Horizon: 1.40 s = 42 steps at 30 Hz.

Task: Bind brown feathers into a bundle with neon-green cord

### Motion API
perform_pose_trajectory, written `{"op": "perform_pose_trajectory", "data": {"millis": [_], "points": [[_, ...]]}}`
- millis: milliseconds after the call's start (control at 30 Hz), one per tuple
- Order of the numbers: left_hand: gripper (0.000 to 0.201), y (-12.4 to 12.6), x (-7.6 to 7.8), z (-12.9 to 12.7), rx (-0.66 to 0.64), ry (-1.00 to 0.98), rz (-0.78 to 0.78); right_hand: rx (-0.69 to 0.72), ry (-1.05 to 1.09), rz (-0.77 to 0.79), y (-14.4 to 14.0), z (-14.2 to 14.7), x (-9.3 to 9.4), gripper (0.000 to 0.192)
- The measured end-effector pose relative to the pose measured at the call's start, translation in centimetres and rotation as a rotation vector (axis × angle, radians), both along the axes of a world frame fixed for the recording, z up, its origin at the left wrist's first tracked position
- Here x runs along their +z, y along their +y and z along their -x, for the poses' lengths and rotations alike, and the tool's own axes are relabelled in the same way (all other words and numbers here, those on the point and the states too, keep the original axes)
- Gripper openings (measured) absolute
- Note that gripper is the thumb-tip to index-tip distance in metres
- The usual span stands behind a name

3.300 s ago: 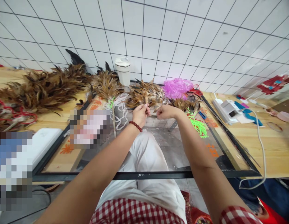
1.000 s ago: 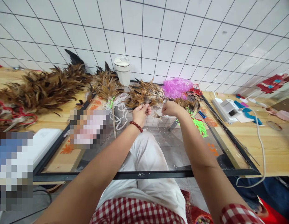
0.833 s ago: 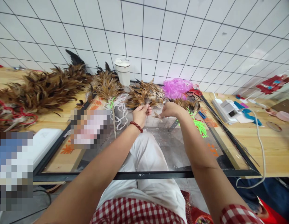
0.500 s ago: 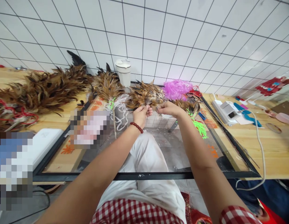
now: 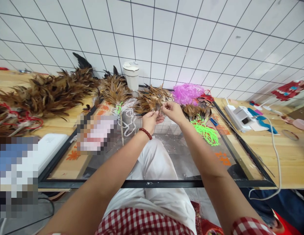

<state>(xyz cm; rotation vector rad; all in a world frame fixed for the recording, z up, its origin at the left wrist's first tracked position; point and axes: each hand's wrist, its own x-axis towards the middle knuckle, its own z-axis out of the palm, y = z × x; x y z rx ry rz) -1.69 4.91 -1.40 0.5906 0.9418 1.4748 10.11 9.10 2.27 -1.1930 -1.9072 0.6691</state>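
Head view, both arms extended over the glass-topped desk [image 5: 181, 163]. My left hand [image 5: 150, 120] is closed around the base of a brown feather bundle [image 5: 152, 99], whose plumes fan away from me toward the tiled wall; the bundle is held just above the far end of the glass pane. My right hand [image 5: 172, 110] is pinched shut at the fingertips on what appears to be a single small feather or quill, brought right up against the stems in the left hand; the piece is too small to tell exactly.

To do this step well, I judge the left grip should stay firm and low on the quills so the fan does not splay, while the right hand feeds the new piece in parallel with the other stems, tips aligned. Slack in the left fingers would likely let the stems slip.

Surroundings: a white lidded cup [image 5: 131, 75] stands against the wall behind the bundle. A finished feather duster [image 5: 115, 89] with a lime tie lies to the left, a larger feather pile [image 5: 49, 93] beyond it. Loose lime green cord [image 5: 206, 132] lies on the glass just right of my right forearm, and a pink plastic bag [image 5: 187, 93] near the wall.
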Motion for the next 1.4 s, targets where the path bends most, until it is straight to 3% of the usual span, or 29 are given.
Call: {"op": "perform_pose_trajectory", "data": {"millis": [300, 533, 700, 833, 1067, 1267, 1400], "points": [[0.018, 0.1, -0.3, 0.0, -0.023, 0.038, -0.018, 0.043, 0.078, 0.033, 0.1, 0.7, -0.5, 0.010], [0.015, 0.1, -0.3, 0.1, -0.034, 0.072, -0.020, 0.160, 0.443, 0.338, 0.5, 0.3, -0.5, 0.030], [0.010, -0.1, 0.0, 0.0, -0.005, 0.033, -0.011, 0.047, 0.613, 0.399, 0.3, 0.2, 0.3, 0.037], [0.009, -0.2, 0.2, 0.0, -0.021, 0.019, -0.003, 0.041, 0.663, 0.394, 0.3, 0.7, -0.1, 0.040], [0.014, 0.0, 0.1, 0.1, -0.010, 0.018, -0.008, 0.002, 0.591, 0.247, 0.2, 2.0, -2.0, 0.031], [0.019, 0.0, -0.2, 0.1, -0.018, 0.074, -0.042, 0.012, 0.583, 0.259, 1.1, 0.7, -1.6, 0.031], [0.015, 0.1, -0.2, 0.2, 0.003, 0.029, -0.046, 0.016, 0.287, 0.284, 1.9, -2.1, -0.6, 0.016]]}}
